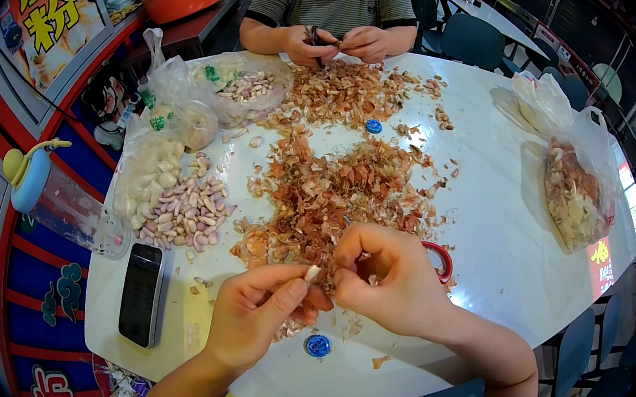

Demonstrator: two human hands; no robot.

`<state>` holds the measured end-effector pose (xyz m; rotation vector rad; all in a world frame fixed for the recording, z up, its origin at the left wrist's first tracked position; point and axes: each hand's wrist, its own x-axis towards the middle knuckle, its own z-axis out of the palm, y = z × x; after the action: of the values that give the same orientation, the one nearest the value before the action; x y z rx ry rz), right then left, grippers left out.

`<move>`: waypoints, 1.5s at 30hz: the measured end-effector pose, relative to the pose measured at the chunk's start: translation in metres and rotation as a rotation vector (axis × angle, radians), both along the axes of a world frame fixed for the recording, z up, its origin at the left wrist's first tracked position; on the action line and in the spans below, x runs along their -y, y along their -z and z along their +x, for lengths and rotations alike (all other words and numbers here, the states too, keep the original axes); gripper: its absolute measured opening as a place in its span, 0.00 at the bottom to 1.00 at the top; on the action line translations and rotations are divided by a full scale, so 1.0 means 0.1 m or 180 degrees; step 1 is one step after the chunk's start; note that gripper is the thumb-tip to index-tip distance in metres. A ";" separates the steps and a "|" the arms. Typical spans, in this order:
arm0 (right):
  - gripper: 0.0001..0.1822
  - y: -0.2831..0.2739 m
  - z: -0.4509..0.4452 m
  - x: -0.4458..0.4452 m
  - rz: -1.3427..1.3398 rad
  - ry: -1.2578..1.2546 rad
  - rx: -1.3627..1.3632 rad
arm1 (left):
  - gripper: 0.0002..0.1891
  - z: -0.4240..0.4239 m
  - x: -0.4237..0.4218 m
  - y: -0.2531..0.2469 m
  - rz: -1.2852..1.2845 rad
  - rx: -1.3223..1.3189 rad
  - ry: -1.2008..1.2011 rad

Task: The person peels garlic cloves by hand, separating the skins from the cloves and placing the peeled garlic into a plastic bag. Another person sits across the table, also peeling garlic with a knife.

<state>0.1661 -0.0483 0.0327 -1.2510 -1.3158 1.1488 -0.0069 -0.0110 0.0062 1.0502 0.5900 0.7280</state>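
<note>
Between thumb and fingers, my left hand (269, 305) holds a pale garlic clove (313, 273). My right hand (380, 277) is just to the right of it, thumb and fingertips pinched together; whether a bit of skin is between them I cannot tell. Beyond both hands spreads a large heap of brown, papery skins (324, 199). A red scissors handle (446, 263) sticks out beside my right wrist. Left of the heap lies a pile of pinkish, unpeeled-looking garlic cloves (191, 213), against a clear plastic bag of paler cloves (151, 172).
Across the white table (500, 221) a person (332, 10) works with both hands over more skins. A phone (140, 296) and a lying clear bottle (75, 210) are at the left. Blue bottle caps (318, 345) lie near me and farther off. Filled plastic bags (578, 189) stand right.
</note>
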 end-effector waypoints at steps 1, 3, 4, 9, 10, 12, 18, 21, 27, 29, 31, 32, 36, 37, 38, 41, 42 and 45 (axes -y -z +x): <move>0.03 -0.01 0.01 -0.01 0.0033 0.0044 0.0137 | 0.12 0.00 -0.01 -0.01 -0.0064 0.0025 0.0000; 0.03 -0.04 0.03 -0.02 0.0098 0.0130 0.0410 | 0.12 0.00 -0.01 -0.03 -0.0192 0.0074 -0.0001; 0.04 -0.03 0.06 -0.03 0.0319 0.0060 0.0658 | 0.12 0.00 -0.01 -0.03 -0.0227 0.0117 -0.0001; 0.05 -0.03 0.08 -0.06 0.0909 0.0010 0.1369 | 0.11 -0.01 -0.02 -0.01 -0.0175 0.0301 -0.0054; 0.04 -0.04 0.05 -0.06 0.1009 0.0088 0.1256 | 0.10 0.00 -0.02 -0.01 -0.0138 0.0326 -0.0084; 0.04 -0.05 -0.02 -0.03 0.1208 0.0239 0.1024 | 0.08 0.01 -0.01 -0.01 -0.0063 0.0373 -0.0150; 0.06 -0.05 -0.05 0.02 0.1478 0.0037 0.1251 | 0.05 0.01 0.00 0.02 0.0095 0.0299 -0.0209; 0.05 -0.05 -0.05 0.03 0.1505 0.0036 0.1297 | 0.06 0.02 0.03 0.01 0.0358 0.0098 -0.0381; 0.04 -0.04 -0.06 0.04 0.1224 0.0018 0.1140 | 0.05 0.04 0.06 -0.01 0.0661 -0.0116 -0.0544; 0.04 -0.02 -0.06 0.05 0.1143 0.0017 0.1030 | 0.05 0.04 0.08 0.01 0.0831 -0.0156 -0.0578; 0.05 -0.02 -0.06 0.04 0.1081 -0.0006 0.0955 | 0.05 0.05 0.08 0.02 0.0927 -0.0143 -0.0587; 0.05 -0.03 -0.05 0.03 0.1063 -0.0025 0.0938 | 0.05 0.06 0.09 0.02 0.0939 -0.0108 -0.0576; 0.05 -0.03 -0.04 0.02 0.0895 -0.0084 0.0740 | 0.06 0.04 0.07 0.03 0.0549 0.0006 -0.0349; 0.05 -0.04 -0.03 0.02 0.0864 -0.0081 0.0713 | 0.06 0.04 0.07 0.04 0.0466 -0.0001 -0.0336; 0.05 -0.04 -0.03 0.02 0.0833 -0.0078 0.0685 | 0.07 0.04 0.06 0.03 0.0384 -0.0007 -0.0323; 0.05 -0.07 -0.02 0.02 0.0764 -0.0001 0.0707 | 0.08 0.04 0.05 0.02 0.0161 0.0053 -0.0284; 0.05 -0.07 -0.02 0.02 0.0744 0.0038 0.0737 | 0.09 0.03 0.05 0.01 0.0090 0.0091 -0.0267; 0.05 -0.03 -0.01 0.00 0.0946 0.0101 0.0798 | 0.10 0.03 0.03 0.01 0.0006 0.0189 -0.0140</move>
<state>0.1649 -0.0488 0.0360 -1.2154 -1.5811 0.7561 -0.0039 -0.0142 0.0057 1.0167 0.5629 0.7956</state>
